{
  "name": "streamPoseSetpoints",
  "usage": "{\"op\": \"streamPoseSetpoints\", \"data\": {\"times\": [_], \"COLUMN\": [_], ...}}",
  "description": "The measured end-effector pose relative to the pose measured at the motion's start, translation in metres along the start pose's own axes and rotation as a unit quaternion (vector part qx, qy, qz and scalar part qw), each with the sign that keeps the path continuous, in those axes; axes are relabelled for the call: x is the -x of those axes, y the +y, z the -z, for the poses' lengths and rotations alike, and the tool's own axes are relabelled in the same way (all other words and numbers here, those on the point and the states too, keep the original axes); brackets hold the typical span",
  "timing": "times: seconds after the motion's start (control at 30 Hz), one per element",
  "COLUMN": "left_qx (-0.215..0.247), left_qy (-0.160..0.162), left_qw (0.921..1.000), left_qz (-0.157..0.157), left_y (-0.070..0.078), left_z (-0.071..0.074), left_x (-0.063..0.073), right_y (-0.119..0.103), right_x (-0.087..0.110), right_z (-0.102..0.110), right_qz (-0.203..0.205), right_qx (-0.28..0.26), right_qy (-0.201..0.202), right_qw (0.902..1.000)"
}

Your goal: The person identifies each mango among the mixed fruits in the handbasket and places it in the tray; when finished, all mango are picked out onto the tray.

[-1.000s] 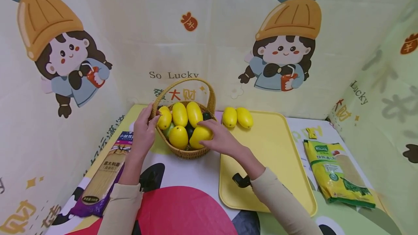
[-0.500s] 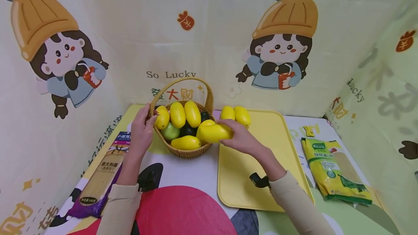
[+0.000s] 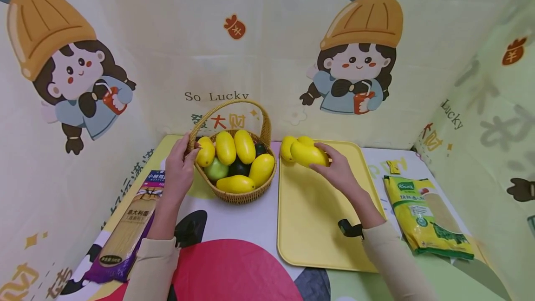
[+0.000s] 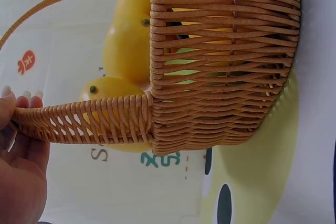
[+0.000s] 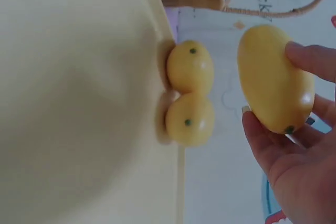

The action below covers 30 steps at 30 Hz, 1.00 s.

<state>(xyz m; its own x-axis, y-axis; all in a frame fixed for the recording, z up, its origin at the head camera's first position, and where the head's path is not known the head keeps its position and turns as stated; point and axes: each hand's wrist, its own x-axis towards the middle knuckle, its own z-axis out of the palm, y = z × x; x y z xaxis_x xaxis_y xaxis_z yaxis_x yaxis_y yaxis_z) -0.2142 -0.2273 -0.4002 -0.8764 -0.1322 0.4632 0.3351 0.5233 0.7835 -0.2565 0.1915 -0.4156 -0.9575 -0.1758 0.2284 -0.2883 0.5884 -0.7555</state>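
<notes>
Compared with half a second ago, your right hand [image 3: 337, 167] and the yellow fruit [image 3: 309, 155] in it are farther right, away from the basket [image 3: 240, 198] and above the far left part of the yellow tray [image 3: 309, 231]. Your right thumb and fingers grip that fruit from its right side; the right wrist view shows it apart from the pair of yellow fruits [image 5: 190, 67] lying side by side on the tray at its far edge. Your left hand [image 3: 179, 171] matches its earlier position: thumb and fingers hold the left side of the basket's handle [image 4: 84, 123]. Basket upright, just left of the tray. Contents visible: five yellow fruits, one green fruit [image 3: 217, 170], dark items [image 3: 238, 168] between them. Noodle packet [image 3: 129, 222] lies at your left, near your left forearm. Knorr bag [image 3: 428, 219] lies right of the tray, small yellow packet [image 3: 394, 167] just beyond it.
</notes>
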Motion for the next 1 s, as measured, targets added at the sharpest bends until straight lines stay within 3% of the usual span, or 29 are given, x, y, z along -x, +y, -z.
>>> {"op": "streamPoseSetpoints", "data": {"times": [0.4,0.53,0.73,1.0], "left_qx": [0.004,0.006,0.012,0.01], "left_qy": [-0.006,-0.004,0.001,0.006], "left_qw": [1.0,1.0,0.9999,0.9999], "left_qz": [0.0,-0.002,-0.004,-0.004], "left_y": [0.001,0.001,0.001,0.001], "left_z": [0.0,0.0,0.001,-0.001], "left_x": [0.001,0.001,0.0,0.0], "right_y": [0.054,0.066,0.073,0.076], "right_x": [-0.006,-0.006,-0.008,-0.011], "right_z": [0.012,0.012,0.012,0.008], "right_qz": [-0.101,-0.152,-0.217,-0.235], "right_qx": [-0.026,-0.032,-0.025,-0.028], "right_qy": [0.086,0.083,0.047,0.039], "right_qw": [0.9909,0.9844,0.9748,0.9709]}}
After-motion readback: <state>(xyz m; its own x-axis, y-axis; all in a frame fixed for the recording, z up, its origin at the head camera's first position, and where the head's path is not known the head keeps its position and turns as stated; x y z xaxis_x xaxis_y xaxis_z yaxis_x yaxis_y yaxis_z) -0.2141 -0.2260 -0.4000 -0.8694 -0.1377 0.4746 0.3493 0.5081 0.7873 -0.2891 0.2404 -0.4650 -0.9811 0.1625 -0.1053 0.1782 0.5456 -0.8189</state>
